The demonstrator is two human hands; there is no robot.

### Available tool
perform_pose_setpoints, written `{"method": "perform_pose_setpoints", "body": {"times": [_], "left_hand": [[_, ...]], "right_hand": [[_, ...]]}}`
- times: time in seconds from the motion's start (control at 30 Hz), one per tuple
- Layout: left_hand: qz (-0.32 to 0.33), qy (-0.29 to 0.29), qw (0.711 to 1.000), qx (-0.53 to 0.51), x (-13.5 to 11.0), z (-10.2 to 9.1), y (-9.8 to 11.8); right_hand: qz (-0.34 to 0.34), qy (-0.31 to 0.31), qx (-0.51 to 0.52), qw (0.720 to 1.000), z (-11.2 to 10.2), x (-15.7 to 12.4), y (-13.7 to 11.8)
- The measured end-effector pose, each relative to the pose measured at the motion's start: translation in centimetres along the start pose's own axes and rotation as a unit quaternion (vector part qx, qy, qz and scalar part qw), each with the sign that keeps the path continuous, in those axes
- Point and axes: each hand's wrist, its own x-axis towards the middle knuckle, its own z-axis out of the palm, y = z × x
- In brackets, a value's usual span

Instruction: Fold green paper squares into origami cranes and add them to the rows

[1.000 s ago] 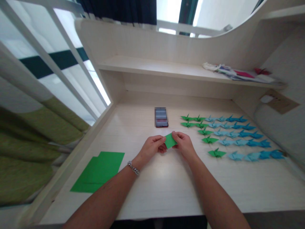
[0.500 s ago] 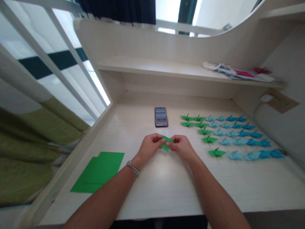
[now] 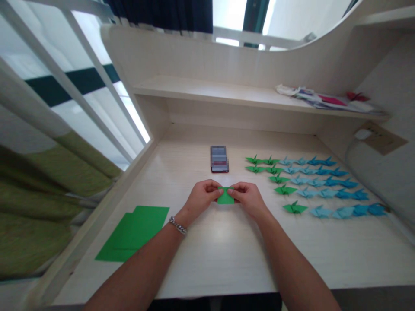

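Between my two hands is a small folded piece of green paper (image 3: pixel 226 197), squarish from this side, above the middle of the desk. My left hand (image 3: pixel 205 195) pinches its left upper edge between thumb and fingers. On the opposite edge, my right hand (image 3: pixel 247 195) grips it the same way, thumb on top. Both thumbs lie close together near the paper's top. Flat green sheets (image 3: pixel 134 233) overlap on the desk left of my left forearm. Right of my hands, a green paper crane (image 3: pixel 295 207) begins the nearest row of folded cranes.
A phone (image 3: pixel 219 159) lies just beyond my hands. Several rows of green, light blue and darker blue cranes (image 3: pixel 316 181) cover the desk's right side. Papers (image 3: pixel 327 100) lie on the shelf (image 3: pixel 210 91) above. A curtain (image 3: pixel 39 194) hangs beyond the left edge.
The green paper has turned from a tilted diamond-like position to a square-on one, showing a wider face. My hands have moved slightly apart, still pinching it.
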Motion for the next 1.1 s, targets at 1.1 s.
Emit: {"method": "perform_pose_setpoints", "body": {"times": [1.1], "left_hand": [[0.004, -0.05, 0.998, 0.029, -0.3, -1.0, 0.9]], "right_hand": [[-0.004, -0.042, 0.019, 0.999, 0.4, -0.7, -0.4]]}}
